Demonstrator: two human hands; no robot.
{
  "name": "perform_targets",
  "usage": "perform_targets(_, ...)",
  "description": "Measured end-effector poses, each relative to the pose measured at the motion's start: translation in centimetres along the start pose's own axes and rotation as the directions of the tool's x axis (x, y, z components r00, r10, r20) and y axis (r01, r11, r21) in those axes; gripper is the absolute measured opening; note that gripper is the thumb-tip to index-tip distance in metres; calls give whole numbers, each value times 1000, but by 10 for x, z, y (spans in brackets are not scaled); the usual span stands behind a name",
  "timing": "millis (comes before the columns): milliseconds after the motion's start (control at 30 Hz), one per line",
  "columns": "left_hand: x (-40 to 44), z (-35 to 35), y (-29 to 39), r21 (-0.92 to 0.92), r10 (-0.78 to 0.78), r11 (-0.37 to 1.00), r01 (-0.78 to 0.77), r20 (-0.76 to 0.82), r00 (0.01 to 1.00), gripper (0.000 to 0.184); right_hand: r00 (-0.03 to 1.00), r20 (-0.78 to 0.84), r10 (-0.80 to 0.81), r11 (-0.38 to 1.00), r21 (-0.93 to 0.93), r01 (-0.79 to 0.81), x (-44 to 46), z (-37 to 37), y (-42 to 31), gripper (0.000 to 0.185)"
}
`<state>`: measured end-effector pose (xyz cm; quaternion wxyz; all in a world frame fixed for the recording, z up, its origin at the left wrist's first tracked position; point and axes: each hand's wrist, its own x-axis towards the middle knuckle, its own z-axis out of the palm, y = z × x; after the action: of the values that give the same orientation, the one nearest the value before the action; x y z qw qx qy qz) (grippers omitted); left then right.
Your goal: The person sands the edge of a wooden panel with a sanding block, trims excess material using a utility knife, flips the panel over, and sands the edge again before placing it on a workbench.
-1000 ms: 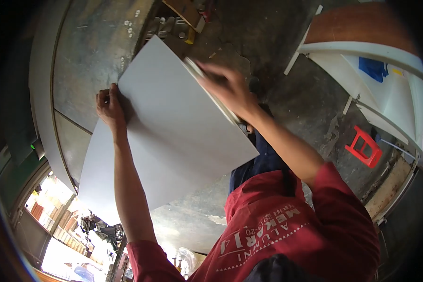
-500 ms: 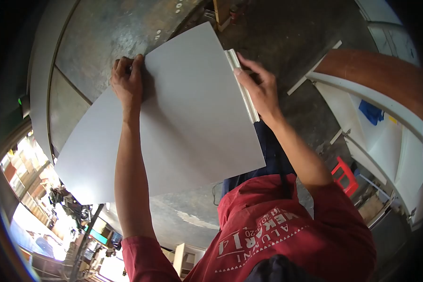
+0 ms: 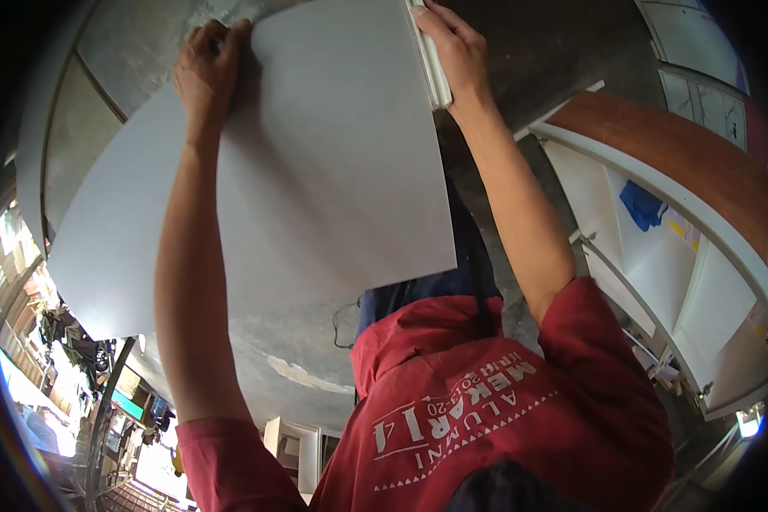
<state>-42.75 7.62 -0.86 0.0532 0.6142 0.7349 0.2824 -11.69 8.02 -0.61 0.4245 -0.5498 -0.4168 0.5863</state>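
Note:
A large light-grey flat panel spans the middle of the view, its near right corner close to my body. My left hand is at the panel's far left edge, with its fingers curled over the edge and the thumb against it. In my right hand is a white grooved strip, held between thumb and fingers along the panel's right edge. The upper end of the strip is cut off by the top of the picture.
On the right lies a white cabinet with a brown side and a blue cloth inside. Beneath the panel is a worn grey surface. A small cabinet stands at the bottom, with clutter at left.
The strip in my right hand has slid away from me along the panel's right edge. My left hand keeps its place on the panel. The whole view has shifted.

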Motion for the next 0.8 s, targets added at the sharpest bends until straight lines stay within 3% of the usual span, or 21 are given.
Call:
perform_targets(133, 0, 2, -3, 20, -100, 995, 99, 79, 992, 49, 998, -50, 48, 991, -122, -54, -157, -53, 37, 42)
perform_targets(200, -1, 0, 11, -52, -90, 995, 90, 0, 996, 33, 998, -32, 53, 975, -215, -58, -244, -80, 46, 42)
perform_targets(267, -1, 0, 7, -54, -97, 994, 97, 9, 995, 34, 984, -92, 156, 977, -134, -167, -233, -75, 43, 42)
perform_targets(333, 2, 2, 6, -61, -96, 993, 97, 10, 995, 34, 993, -55, 102, 979, -169, -110, -175, -60, 34, 43)
perform_targets(400, 0, 4, 7, -142, -198, 968, 205, 61, 978, 34, 984, -60, 169, 977, -126, -175, -174, -60, 32, 45)
perform_targets(467, -1, -2, 16, -96, -184, 976, 194, 102, 978, 33, 987, -79, 143, 988, -41, -146, -219, -79, 50, 44)
perform_targets(533, -1, 3, 7, -99, -144, 984, 147, 41, 989, 32, 993, -18, 113, 979, -168, -114, -267, -90, 45, 43)
perform_targets(600, 1, 5, 5, -102, -148, 983, 151, 33, 988, 32, 992, -79, 95, 995, -32, -98, -240, -86, 63, 43)
perform_targets(667, -2, 4, 9, -110, -139, 984, 141, 26, 990, 32, 992, -85, 95, 989, -107, -104, -166, -59, 40, 44)
perform_targets(767, -2, -1, 16, -101, -36, 994, 41, 56, 998, 33, 996, -39, 85, 993, -77, -88, -146, -62, 43, 44)
perform_targets(800, -3, 1, 16, -85, -103, 991, 106, 39, 994, 33, 997, -58, 55, 991, -122, -62, -174, -67, 41, 44)
